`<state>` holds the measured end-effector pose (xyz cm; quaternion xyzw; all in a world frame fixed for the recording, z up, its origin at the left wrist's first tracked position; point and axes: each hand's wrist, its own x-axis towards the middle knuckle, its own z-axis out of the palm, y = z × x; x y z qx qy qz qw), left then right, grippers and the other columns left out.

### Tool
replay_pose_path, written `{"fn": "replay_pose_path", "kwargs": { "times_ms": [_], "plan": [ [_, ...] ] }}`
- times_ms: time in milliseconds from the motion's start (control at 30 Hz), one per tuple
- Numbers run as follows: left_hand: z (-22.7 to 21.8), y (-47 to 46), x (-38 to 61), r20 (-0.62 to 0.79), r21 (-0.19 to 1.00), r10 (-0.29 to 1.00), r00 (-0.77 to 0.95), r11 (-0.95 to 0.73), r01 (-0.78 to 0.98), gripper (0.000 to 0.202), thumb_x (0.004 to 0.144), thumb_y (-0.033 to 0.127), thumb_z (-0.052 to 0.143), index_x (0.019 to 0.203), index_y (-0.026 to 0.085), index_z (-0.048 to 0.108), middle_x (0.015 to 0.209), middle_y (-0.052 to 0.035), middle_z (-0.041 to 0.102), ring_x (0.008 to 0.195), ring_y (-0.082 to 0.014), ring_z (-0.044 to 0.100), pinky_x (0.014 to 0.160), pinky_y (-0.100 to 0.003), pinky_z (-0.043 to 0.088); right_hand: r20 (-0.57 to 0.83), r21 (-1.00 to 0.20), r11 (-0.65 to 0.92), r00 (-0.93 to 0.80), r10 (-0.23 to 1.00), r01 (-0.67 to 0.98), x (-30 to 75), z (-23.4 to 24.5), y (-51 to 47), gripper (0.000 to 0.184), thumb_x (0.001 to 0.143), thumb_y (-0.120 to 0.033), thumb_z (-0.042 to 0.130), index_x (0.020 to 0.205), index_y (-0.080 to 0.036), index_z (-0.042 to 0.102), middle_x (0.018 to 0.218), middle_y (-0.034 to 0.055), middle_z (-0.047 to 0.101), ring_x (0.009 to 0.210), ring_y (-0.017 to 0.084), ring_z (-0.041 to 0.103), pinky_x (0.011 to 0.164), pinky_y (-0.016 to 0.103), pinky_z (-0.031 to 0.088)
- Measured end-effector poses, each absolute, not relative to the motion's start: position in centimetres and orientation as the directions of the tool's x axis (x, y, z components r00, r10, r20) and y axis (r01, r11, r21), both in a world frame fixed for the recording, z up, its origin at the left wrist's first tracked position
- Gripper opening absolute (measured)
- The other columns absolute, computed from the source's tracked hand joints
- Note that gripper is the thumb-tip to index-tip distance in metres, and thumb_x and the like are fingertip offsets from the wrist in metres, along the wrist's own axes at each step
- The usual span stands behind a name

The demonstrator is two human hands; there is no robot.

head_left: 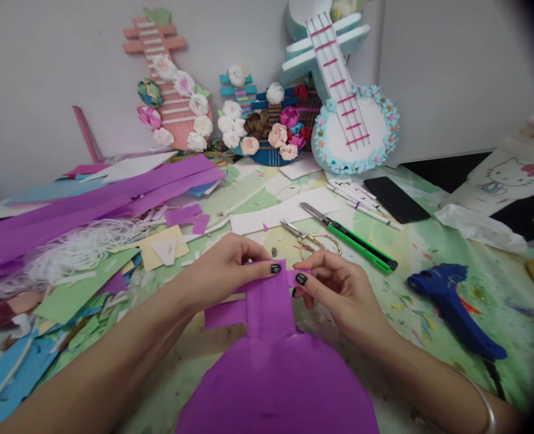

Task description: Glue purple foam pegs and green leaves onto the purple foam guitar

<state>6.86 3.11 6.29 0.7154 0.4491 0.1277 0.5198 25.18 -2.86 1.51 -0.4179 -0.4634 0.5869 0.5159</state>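
Note:
A purple paper-covered instrument shape (276,386) lies before me, its round body toward me and its neck pointing away. My left hand (224,268) grips the top of the neck, the thumb lying flat on its face and the fingers behind it. A purple strip (225,314) sticks out from the neck's left side. Between the thumb and fingers of my right hand (334,286) is a small purple paper tab (296,278) at the neck's upper right edge. Small gold-handled scissors (310,236) and a green utility knife (352,238) lie just beyond my hands.
A blue glue gun (457,310) rests at the right, near a black phone (397,199). Paper scraps (81,289), white string (81,247) and purple sheets (113,205) cover the left side. Decorated instrument models (352,114) lean against the back wall. A white cup (502,169) stands far right.

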Motion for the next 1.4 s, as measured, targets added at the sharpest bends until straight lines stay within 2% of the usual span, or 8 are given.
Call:
{"fn": "replay_pose_path", "kwargs": {
  "times_ms": [600, 933, 1100, 1233, 1300, 1400],
  "plan": [
    [6.3, 3.2, 6.8, -0.248, 0.847, 0.777, 0.578, -0.116, 0.519, 0.026, 0.077, 0.036, 0.057, 0.077, 0.014, 0.070, 0.061, -0.0010, 0.061, 0.053, -0.0097, 0.050, 0.046, -0.019, 0.035, -0.026, -0.977, -0.047, -0.104, 0.994, -0.209, 25.1, 1.5, -2.8, 0.021, 0.072, -0.030, 0.072, 0.079, -0.016, 0.059, 0.058, -0.0009, 0.061, 0.053, 0.009, 0.056, 0.047, 0.019, 0.044],
    [5.8, 3.5, 6.7, -0.279, 0.874, 0.758, 0.589, -0.054, 0.484, 0.028, 0.077, 0.038, 0.059, 0.077, 0.012, 0.070, 0.062, -0.0018, 0.060, 0.053, -0.0087, 0.047, 0.047, -0.019, 0.034, -0.031, -0.983, -0.051, -0.114, 0.993, -0.176, 25.2, 1.6, -2.7, 0.020, 0.072, -0.031, 0.070, 0.079, -0.016, 0.058, 0.059, -0.0010, 0.059, 0.054, 0.009, 0.055, 0.047, 0.019, 0.043],
    [5.2, 4.0, 6.8, -0.312, 0.902, 0.746, 0.589, 0.037, 0.430, 0.026, 0.075, 0.035, 0.062, 0.076, 0.011, 0.070, 0.054, 0.0013, 0.052, 0.044, -0.0047, 0.035, 0.039, -0.018, 0.024, -0.005, -0.998, -0.013, -0.113, 0.994, -0.067, 25.6, 2.2, -2.4, 0.018, 0.076, -0.033, 0.063, 0.080, -0.016, 0.057, 0.056, -0.0027, 0.056, 0.050, 0.009, 0.051, 0.049, 0.021, 0.042],
    [4.3, 4.8, 6.7, -0.340, 0.895, 0.767, 0.544, 0.087, 0.438, 0.025, 0.073, 0.036, 0.064, 0.070, 0.011, 0.068, 0.047, 0.0051, 0.041, 0.039, -0.0030, 0.024, 0.036, -0.018, 0.015, 0.016, -1.000, 0.016, 0.008, 1.000, -0.025, 26.4, 2.0, -1.9, 0.025, 0.082, -0.040, 0.055, 0.090, -0.017, 0.055, 0.059, -0.0009, 0.059, 0.050, 0.011, 0.052, 0.052, 0.025, 0.041],
    [3.6, 5.3, 6.5, -0.349, 0.886, 0.785, 0.512, 0.098, 0.453, 0.026, 0.072, 0.037, 0.065, 0.069, 0.011, 0.068, 0.047, 0.0047, 0.043, 0.039, -0.0033, 0.025, 0.036, -0.018, 0.015, 0.011, -1.000, 0.010, 0.068, 0.998, 0.019, 26.7, 1.8, -1.6, 0.026, 0.083, -0.042, 0.053, 0.091, -0.017, 0.054, 0.060, 0.0003, 0.061, 0.049, 0.011, 0.050, 0.051, 0.025, 0.040],
    [2.6, 6.1, 5.9, -0.336, 0.871, 0.803, 0.493, 0.066, 0.486, 0.028, 0.070, 0.039, 0.066, 0.073, 0.011, 0.069, 0.054, 0.0012, 0.055, 0.042, -0.0048, 0.035, 0.038, -0.018, 0.022, 0.034, -0.996, 0.025, 0.108, 0.994, 0.086, 27.2, 1.7, -1.2, 0.023, 0.084, -0.041, 0.054, 0.082, -0.018, 0.052, 0.053, -0.0015, 0.057, 0.046, 0.010, 0.046, 0.048, 0.024, 0.036]
  ]
}}
